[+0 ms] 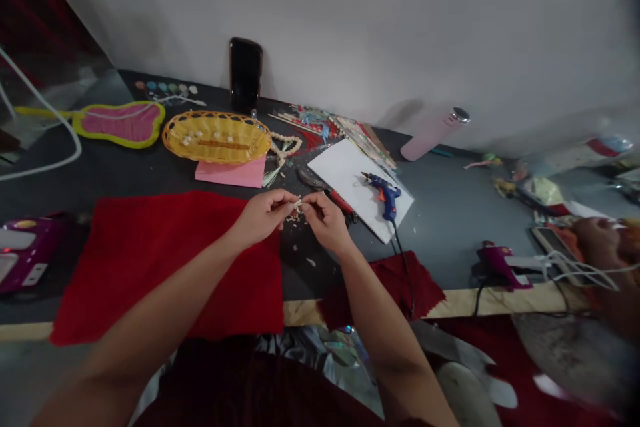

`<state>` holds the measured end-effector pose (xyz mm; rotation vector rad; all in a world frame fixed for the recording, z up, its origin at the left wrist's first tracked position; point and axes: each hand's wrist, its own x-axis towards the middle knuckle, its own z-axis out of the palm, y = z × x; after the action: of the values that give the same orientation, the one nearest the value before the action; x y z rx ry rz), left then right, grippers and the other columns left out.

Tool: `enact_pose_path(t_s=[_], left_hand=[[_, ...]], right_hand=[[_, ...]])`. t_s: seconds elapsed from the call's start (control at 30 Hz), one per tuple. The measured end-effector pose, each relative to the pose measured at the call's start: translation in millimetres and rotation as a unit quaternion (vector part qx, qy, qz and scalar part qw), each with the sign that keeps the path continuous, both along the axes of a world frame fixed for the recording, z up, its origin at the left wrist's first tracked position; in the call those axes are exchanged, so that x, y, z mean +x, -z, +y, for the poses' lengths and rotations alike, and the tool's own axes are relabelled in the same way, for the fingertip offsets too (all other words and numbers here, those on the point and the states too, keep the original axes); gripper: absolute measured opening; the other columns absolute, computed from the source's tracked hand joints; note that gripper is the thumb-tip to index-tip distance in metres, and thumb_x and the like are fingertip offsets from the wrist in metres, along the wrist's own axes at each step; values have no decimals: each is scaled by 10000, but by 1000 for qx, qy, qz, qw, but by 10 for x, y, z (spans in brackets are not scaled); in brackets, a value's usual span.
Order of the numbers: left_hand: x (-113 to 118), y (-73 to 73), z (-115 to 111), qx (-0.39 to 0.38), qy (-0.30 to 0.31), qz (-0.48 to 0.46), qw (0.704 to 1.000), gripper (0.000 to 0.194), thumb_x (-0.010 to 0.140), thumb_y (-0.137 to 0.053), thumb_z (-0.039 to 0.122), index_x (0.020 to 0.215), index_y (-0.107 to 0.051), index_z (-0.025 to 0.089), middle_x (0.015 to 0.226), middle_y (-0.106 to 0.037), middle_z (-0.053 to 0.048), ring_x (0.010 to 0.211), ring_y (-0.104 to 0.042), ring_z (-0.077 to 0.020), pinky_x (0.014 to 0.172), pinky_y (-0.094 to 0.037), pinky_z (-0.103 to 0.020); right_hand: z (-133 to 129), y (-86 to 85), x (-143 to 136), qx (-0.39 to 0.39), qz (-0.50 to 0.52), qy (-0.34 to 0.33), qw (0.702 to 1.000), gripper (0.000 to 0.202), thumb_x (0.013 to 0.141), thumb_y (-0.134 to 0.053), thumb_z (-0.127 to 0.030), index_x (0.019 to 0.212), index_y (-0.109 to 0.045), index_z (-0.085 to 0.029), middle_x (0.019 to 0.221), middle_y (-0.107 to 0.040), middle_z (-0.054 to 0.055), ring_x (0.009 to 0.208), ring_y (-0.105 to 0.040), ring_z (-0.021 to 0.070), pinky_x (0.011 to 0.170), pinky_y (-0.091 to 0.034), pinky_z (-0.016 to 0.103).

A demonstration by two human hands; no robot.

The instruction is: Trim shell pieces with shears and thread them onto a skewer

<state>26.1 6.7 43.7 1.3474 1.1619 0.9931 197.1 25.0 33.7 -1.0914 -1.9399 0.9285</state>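
My left hand and my right hand meet over the dark table, each in a fingertip pinch. Between them is a small pale piece, too small to name, which both hands hold. Loose pale bits lie scattered on the tabletop just beneath the fingers. Beside my right hand, partly hidden by it, is a tool with red handles. A blue glue gun rests on a white board to the right. Under my left forearm spreads a red cloth.
A yellow wicker basket with small pale pieces stands partly over pink paper. A phone leans on the wall. Farther right are a pink bottle, a purple device with cables, and another person's hand.
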Motion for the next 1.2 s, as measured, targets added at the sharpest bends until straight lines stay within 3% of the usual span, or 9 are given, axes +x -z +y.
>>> enact_pose_path(t_s=[0.3, 0.57, 0.87, 1.07, 1.2], left_hand=[[9, 62, -9, 13, -17, 5, 1000, 123, 723, -591, 250, 779, -660, 165, 659, -615, -11, 480, -490, -86, 483, -365, -195], [7, 73, -16, 60, -18, 50, 997, 166, 753, -558, 288, 813, -660, 171, 700, -643, -28, 635, -544, -129, 582, -381, -214], [-10, -6, -38, 87, -14, 94, 992, 167, 771, -537, 283, 791, -665, 176, 686, -637, -9, 592, -515, -109, 545, -347, -198], [-41, -46, -32, 93, -2, 132, 987, 209, 797, -501, 319, 812, -656, 180, 741, -654, -9, 655, -546, -117, 595, -373, -208], [-55, -41, -24, 75, 29, 145, 986, 240, 812, -469, 342, 785, -631, 167, 695, -628, 4, 621, -526, -109, 565, -362, -209]], right_hand=[[-5, 90, -5, -2, -39, 5, 999, 158, 870, -443, -318, 885, -550, -202, 827, -571, 28, 745, -522, 153, 666, -417, 279], [-8, 105, 4, -6, -39, 6, 999, 162, 874, -437, -323, 901, -544, -204, 792, -573, 28, 746, -534, 160, 661, -422, 280], [-37, 71, -31, 5, -31, 11, 999, 160, 868, -446, -315, 854, -553, -198, 794, -580, 27, 745, -544, 153, 673, -425, 273], [-34, 79, 5, -14, 1, -1, 1000, 204, 885, -415, -299, 989, -558, -197, 847, -601, 38, 771, -562, 154, 687, -449, 283], [-30, 66, -7, 16, 29, -17, 999, 186, 844, -502, -279, 1002, -569, -209, 930, -608, 38, 826, -569, 152, 734, -461, 285]])
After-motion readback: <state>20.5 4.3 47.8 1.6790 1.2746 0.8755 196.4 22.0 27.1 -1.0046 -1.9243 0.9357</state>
